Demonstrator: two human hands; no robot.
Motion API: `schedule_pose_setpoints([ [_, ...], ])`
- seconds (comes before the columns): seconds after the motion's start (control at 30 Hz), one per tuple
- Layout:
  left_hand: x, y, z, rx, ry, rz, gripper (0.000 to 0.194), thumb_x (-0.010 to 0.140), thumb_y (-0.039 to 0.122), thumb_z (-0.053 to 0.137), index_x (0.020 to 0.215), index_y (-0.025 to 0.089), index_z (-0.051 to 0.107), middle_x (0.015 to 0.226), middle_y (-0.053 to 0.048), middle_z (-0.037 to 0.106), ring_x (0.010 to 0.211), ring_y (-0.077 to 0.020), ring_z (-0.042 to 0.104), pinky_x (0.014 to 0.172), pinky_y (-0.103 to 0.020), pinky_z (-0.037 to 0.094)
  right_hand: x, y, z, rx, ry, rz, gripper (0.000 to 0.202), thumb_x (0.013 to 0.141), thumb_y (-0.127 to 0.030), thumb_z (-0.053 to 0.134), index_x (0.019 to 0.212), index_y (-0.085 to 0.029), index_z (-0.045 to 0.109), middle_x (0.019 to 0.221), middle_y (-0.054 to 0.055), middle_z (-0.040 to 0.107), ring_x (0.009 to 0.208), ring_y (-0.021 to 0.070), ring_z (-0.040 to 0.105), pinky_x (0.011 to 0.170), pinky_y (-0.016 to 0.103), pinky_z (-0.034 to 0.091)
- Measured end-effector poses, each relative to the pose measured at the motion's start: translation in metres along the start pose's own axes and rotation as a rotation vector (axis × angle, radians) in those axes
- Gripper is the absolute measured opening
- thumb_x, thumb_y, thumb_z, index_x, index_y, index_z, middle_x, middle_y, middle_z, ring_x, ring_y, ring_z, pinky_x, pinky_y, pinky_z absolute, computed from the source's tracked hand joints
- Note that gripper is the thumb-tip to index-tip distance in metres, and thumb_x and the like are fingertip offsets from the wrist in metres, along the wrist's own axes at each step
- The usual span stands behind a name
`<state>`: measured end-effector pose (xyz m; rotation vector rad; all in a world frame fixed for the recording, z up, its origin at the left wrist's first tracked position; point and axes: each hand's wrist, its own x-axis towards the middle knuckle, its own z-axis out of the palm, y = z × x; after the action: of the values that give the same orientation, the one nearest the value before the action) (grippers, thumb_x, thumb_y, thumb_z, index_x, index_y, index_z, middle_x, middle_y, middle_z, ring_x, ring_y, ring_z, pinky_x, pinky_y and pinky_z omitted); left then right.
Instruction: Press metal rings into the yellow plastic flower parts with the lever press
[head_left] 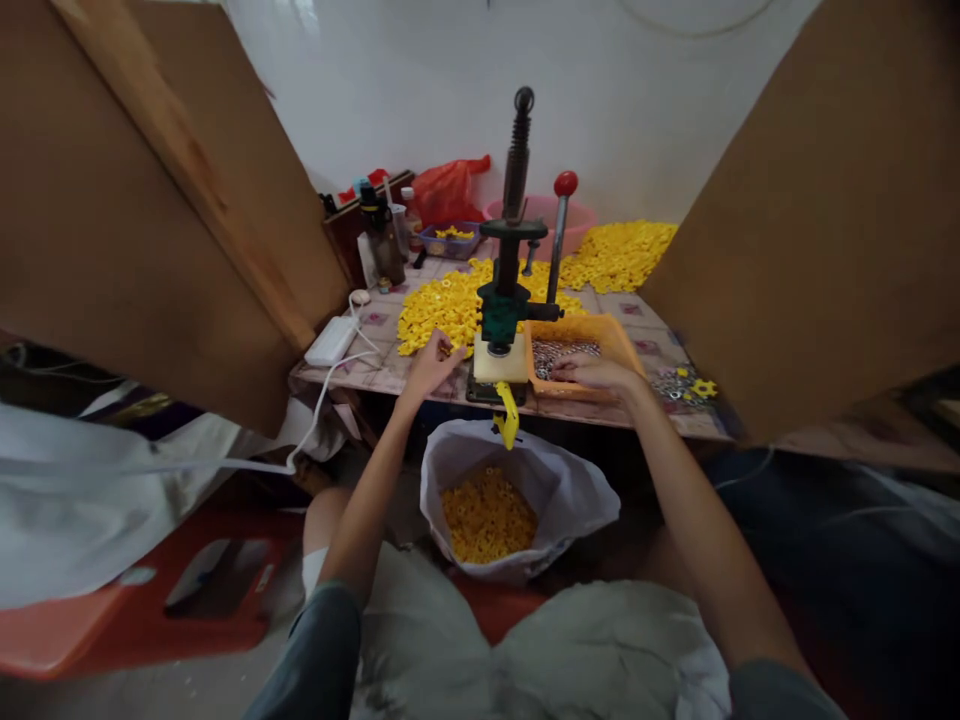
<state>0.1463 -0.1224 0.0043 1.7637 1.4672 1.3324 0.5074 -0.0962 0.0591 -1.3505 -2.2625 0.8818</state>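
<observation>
My left hand (433, 366) is at the front edge of a heap of yellow flower-shaped plastic pieces (439, 308), left of a hand press. Its fingers are curled together, and what is between them is too small to make out. My right hand (595, 372) reaches into an orange plastic basket (628, 352) of small metal rings (546, 350). Those fingertips are drawn together among the rings, hiding anything they pinch. Between my hands stands the dark green hand press (501, 312), its red-knobbed lever (561, 225) upright. A yellow chute (508, 415) sticks out at the press's front.
Below the table edge, a white sack (577, 500) holds many yellow pieces. Brown boards (817, 230) flank both sides. A white power strip (332, 341) with its cable lies at left. Behind are bottles, a pink basin (581, 222) and another yellow heap (626, 252).
</observation>
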Motion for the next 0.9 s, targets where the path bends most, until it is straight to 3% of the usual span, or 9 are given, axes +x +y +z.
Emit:
schedule_pose_setpoints([
  [0.13, -0.001, 0.012, 0.03, -0.436, 0.025, -0.08, 0.052, 0.098, 0.06, 0.074, 0.129, 0.025, 0.053, 0.085, 0.004, 0.06, 0.055, -0.0089, 0.053, 0.056, -0.023, 0.045, -0.006, 0.005, -0.003, 0.04, 0.033, 0.005, 0.019, 0.092, -0.032, 0.068, 0.085, -0.018, 0.079, 0.093, 0.008, 0.079, 0.089, 0.0243, 0.071, 0.085, 0.034, 0.056],
  [0.23, -0.006, 0.017, 0.041, -0.473, -0.052, -0.045, 0.058, 0.092, 0.062, 0.08, 0.131, 0.022, 0.063, 0.09, -0.001, 0.067, 0.057, -0.009, 0.054, 0.054, -0.022, 0.045, -0.018, -0.002, -0.001, -0.132, 0.283, -0.017, 0.023, 0.096, -0.033, 0.068, 0.087, -0.018, 0.082, 0.104, 0.011, 0.079, 0.098, 0.0254, 0.069, 0.096, 0.037, 0.053],
  [0.33, -0.008, 0.016, 0.039, -0.445, -0.116, -0.038, 0.056, 0.083, 0.057, 0.087, 0.121, 0.018, 0.076, 0.102, -0.007, 0.076, 0.073, -0.0134, 0.063, 0.061, -0.023, 0.049, -0.03, -0.029, 0.009, -0.363, 0.484, -0.084, 0.029, 0.103, -0.038, 0.064, 0.095, -0.021, 0.086, 0.108, 0.012, 0.078, 0.103, 0.0266, 0.066, 0.1, 0.041, 0.048],
  [0.4, -0.01, 0.015, 0.034, -0.432, -0.174, -0.042, 0.055, 0.077, 0.052, 0.091, 0.117, 0.016, 0.081, 0.102, -0.008, 0.078, 0.079, -0.0156, 0.065, 0.066, -0.024, 0.05, -0.034, -0.055, 0.022, -0.459, 0.461, -0.2, 0.033, 0.108, -0.039, 0.059, 0.102, -0.022, 0.086, 0.103, 0.01, 0.078, 0.099, 0.0259, 0.065, 0.095, 0.04, 0.047],
  [0.57, -0.012, 0.018, 0.027, -0.396, -0.319, -0.029, 0.05, 0.072, 0.05, 0.092, 0.108, 0.015, 0.086, 0.074, 0.0, 0.069, 0.064, -0.0119, 0.051, 0.059, -0.023, 0.04, -0.023, -0.11, 0.054, -0.772, 0.331, -0.469, 0.037, 0.115, -0.033, 0.048, 0.11, -0.022, 0.083, 0.104, 0.011, 0.078, 0.105, 0.0272, 0.062, 0.094, 0.041, 0.041],
  [0.73, -0.012, 0.021, 0.028, -0.427, -0.321, 0.015, 0.049, 0.072, 0.052, 0.091, 0.104, 0.015, 0.086, 0.064, 0.003, 0.055, 0.061, -0.0116, 0.043, 0.058, -0.025, 0.033, -0.023, -0.125, 0.071, -1.02, 0.222, -0.542, 0.037, 0.113, -0.022, 0.045, 0.125, -0.012, 0.079, 0.109, 0.017, 0.077, 0.111, 0.0315, 0.061, 0.093, 0.045, 0.041],
  [0.83, -0.012, 0.022, 0.03, -0.44, -0.316, 0.035, 0.05, 0.073, 0.053, 0.091, 0.106, 0.016, 0.084, 0.064, 0.005, 0.051, 0.061, -0.0116, 0.042, 0.058, -0.026, 0.031, -0.035, -0.123, 0.07, -0.966, 0.279, -0.518, 0.042, 0.113, -0.027, 0.046, 0.141, -0.012, 0.073, 0.112, 0.017, 0.077, 0.113, 0.0328, 0.062, 0.095, 0.046, 0.044],
  [0.9, -0.011, 0.023, 0.031, -0.438, -0.298, 0.029, 0.052, 0.074, 0.052, 0.091, 0.109, 0.015, 0.083, 0.064, 0.005, 0.049, 0.061, -0.0116, 0.041, 0.058, -0.026, 0.03, -0.034, -0.123, 0.055, -0.854, 0.506, -0.433, 0.046, 0.113, -0.032, 0.042, 0.145, -0.016, 0.07, 0.115, 0.017, 0.076, 0.114, 0.0333, 0.064, 0.101, 0.049, 0.046],
])
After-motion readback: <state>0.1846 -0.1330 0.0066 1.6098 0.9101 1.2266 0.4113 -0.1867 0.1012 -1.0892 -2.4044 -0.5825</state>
